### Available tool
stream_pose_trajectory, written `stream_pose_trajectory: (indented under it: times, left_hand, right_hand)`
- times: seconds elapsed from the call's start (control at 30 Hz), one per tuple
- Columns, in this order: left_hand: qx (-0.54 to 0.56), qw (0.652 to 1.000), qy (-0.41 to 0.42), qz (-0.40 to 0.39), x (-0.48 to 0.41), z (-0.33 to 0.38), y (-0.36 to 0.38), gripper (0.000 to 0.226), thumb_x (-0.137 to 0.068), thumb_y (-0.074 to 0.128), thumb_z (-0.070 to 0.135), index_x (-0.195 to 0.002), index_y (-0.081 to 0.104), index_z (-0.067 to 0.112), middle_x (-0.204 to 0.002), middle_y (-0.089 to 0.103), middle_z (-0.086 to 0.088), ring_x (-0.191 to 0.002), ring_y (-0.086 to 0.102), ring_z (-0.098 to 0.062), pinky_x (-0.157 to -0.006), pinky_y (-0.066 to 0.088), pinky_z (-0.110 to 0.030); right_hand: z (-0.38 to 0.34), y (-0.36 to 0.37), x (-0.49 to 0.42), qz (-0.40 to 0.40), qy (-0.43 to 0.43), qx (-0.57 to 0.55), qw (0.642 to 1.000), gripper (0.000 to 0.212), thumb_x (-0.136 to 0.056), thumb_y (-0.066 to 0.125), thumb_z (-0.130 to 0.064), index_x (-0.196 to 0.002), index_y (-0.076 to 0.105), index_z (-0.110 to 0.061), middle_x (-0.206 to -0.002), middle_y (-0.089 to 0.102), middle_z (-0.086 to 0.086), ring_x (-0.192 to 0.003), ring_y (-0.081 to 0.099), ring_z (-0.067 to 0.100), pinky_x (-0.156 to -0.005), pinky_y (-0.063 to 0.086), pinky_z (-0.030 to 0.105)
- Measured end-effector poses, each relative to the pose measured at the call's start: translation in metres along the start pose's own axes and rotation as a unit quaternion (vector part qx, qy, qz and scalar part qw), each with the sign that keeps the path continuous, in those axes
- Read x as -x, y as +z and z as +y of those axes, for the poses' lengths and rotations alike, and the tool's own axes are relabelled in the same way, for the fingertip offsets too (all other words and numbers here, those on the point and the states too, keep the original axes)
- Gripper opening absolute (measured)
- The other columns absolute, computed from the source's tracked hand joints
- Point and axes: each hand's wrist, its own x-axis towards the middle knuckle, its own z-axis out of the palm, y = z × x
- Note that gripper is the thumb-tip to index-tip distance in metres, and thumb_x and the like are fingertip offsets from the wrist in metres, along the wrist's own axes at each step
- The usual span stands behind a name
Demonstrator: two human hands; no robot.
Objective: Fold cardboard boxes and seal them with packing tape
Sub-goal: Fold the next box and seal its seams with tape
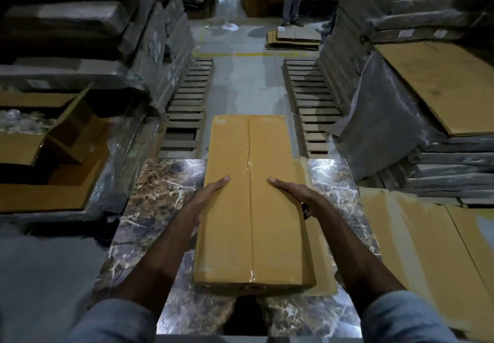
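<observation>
Holds sealed box [251, 209] on counter [160, 195] by both long sides, left grip [211, 195] and right grip [291, 195] wrapped mid-length: balanced, likely for lift-off.

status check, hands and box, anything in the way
Grip on box sides, left hand and right hand. Flaps closed, seam taped, lying on marble table. One flat cardboard sheet beside it, nothing blocking.

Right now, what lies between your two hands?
In the head view, only the top of the cardboard box, with its taped centre seam, lies between the left hand and right hand.
</observation>
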Motion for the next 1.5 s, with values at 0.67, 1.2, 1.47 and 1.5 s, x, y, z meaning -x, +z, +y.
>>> stream_pose_trajectory:
  times: [0.67,1.2,1.47,1.5]
  left_hand:
    - [-0.146,0.94,0.303,0.057,0.052,0.017,-0.012,0.083,-0.077,0.081,0.067,-0.146,0.042,0.041,-0.132,0.067,0.015,-0.119,0.067,-0.011,-0.099,0.057,-0.041]
    - [-0.134,0.965,0.219,0.046,0.096,-0.108,-0.034,0.056,-0.09,0.079,0.043,-0.13,0.04,0.05,-0.132,0.056,0.027,-0.131,0.056,-0.012,-0.105,0.05,-0.034]
    - [0.033,0.964,0.195,0.18,0.108,-0.043,-0.053,0.039,-0.104,0.045,-0.007,-0.128,0.064,0.017,-0.122,0.073,-0.011,-0.095,0.072,-0.02,-0.077,0.058,-0.036]
    - [0.062,0.961,0.194,0.187,0.114,-0.028,-0.055,0.03,-0.108,0.047,0.005,-0.127,0.066,0.018,-0.125,0.072,-0.013,-0.098,0.072,-0.025,-0.082,0.056,-0.041]
  right_hand:
    - [0.0,-0.024,0.052,0.102,-0.359,0.077,0.925,0.129,-0.057,0.099,-0.05,-0.158,0.02,-0.036,-0.144,0.056,-0.005,-0.127,0.057,0.017,-0.105,0.05,0.04]
    - [0.138,0.062,0.034,0.177,-0.363,0.121,0.907,0.095,-0.087,0.075,-0.056,-0.158,0.019,-0.029,-0.143,0.056,-0.004,-0.121,0.061,0.016,-0.097,0.055,0.039]
    - [0.106,0.025,0.055,0.149,-0.366,-0.095,0.914,0.041,-0.097,0.048,-0.032,-0.137,0.053,-0.041,-0.128,0.068,0.0,-0.116,0.067,0.02,-0.093,0.059,0.041]
    - [0.091,0.019,0.062,0.159,-0.368,-0.134,0.906,0.038,-0.102,0.043,-0.034,-0.137,0.055,-0.04,-0.129,0.068,0.004,-0.115,0.067,0.019,-0.093,0.058,0.042]
